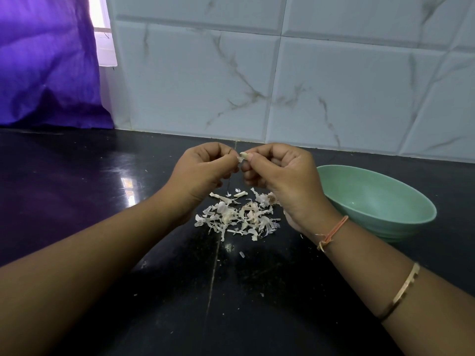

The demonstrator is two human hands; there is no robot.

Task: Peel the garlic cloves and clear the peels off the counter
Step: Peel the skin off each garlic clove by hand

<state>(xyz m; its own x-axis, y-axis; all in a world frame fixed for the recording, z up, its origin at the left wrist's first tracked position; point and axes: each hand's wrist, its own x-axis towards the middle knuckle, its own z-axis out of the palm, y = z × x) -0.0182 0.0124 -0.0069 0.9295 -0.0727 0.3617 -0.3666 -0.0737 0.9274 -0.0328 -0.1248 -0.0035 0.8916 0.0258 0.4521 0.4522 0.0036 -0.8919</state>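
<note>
Both hands meet above the black counter (pixel 102 201), raised over a heap of pale garlic peels (pixel 239 217). My right hand (pixel 280 173) pinches a small garlic clove (pixel 244 155) between thumb and fingertips. My left hand (pixel 205 168) pinches a bit of loose skin hanging from the clove's left end. A part of a garlic bulb (pixel 267 199) lies at the heap's right edge, partly hidden behind my right wrist.
A green bowl (pixel 401 222) stands on the counter to the right of the peels, its inside showing nothing. A marble-patterned tiled wall (pixel 282 86) closes the back. A purple curtain (pixel 46 60) hangs at the far left. A few peel scraps (pixel 241 253) lie nearer me.
</note>
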